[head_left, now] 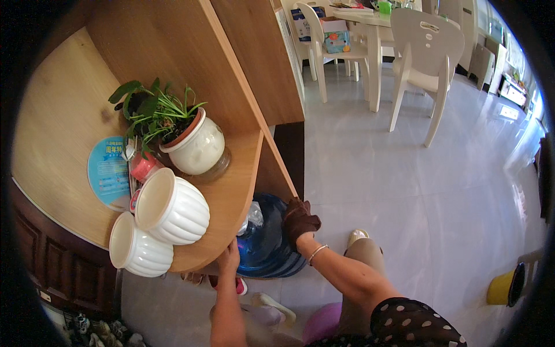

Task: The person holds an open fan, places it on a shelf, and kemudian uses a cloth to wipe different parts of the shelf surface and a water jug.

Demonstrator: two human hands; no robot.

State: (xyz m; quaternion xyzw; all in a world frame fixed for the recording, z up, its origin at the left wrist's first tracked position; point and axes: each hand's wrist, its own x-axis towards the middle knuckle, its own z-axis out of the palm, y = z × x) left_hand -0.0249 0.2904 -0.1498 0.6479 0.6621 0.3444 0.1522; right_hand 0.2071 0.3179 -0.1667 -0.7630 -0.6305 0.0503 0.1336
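Note:
My right hand (305, 240) is closed round a dark brown cloth (300, 220) and presses it against the lower part of the shelf unit's upright edge (276, 153). Below the rounded wooden shelf (237, 199) stands a big blue water bottle (266, 243), with clear plastic about its neck. My left hand (229, 257) is at the shelf's front rim, beside the bottle; the shelf hides most of its fingers. On the shelf are two white ribbed pots (182, 211) (147, 251) and a green plant (159, 113) in a white pot (199, 147).
A round blue card (110, 170) and a pink-red item (144, 166) stand behind the pots. White chairs (428, 52) and a table (370, 17) are at the far side. A yellow bin (503, 287) is at the right, shoes (101, 332) at the lower left, and a purple round object (324, 321) near my legs.

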